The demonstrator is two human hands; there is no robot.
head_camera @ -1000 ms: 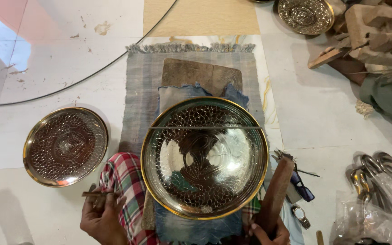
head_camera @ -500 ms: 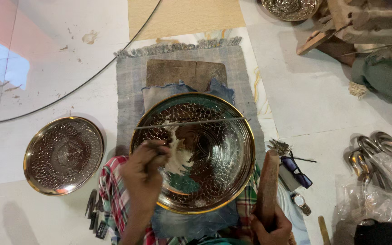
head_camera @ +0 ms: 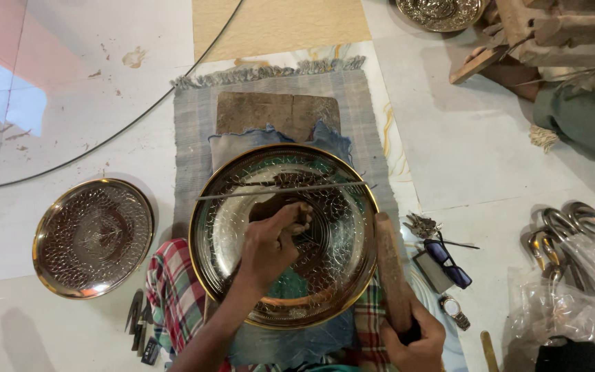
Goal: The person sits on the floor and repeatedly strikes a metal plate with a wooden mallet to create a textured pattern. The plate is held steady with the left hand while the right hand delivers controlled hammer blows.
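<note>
A large engraved brass plate point(head_camera: 342, 275) rests on blue cloth over my lap. My left hand point(head_camera: 268, 244) sits inside the plate near its middle, fingers closed around a small dark punch point(head_camera: 304, 215) whose tip touches the metal. A thin metal rod point(head_camera: 277, 190) lies across the plate's upper part. My right hand point(head_camera: 416, 337) grips the lower end of a wooden mallet point(head_camera: 389, 265), which stands just off the plate's right rim, pointing away from me.
A smaller engraved plate point(head_camera: 94, 235) lies on the floor at left, several chisels point(head_camera: 140, 324) below it. Keys point(head_camera: 421, 224), folded glasses point(head_camera: 449, 263) and a watch point(head_camera: 454, 311) lie to the right, then a plastic bag with metal pieces point(head_camera: 566, 275). Another person's green-clad leg point(head_camera: 587, 117) is at upper right.
My left hand rose from the tools at lower left into the plate and now rests near its middle with the punch. The mallet stays beside the right rim.
</note>
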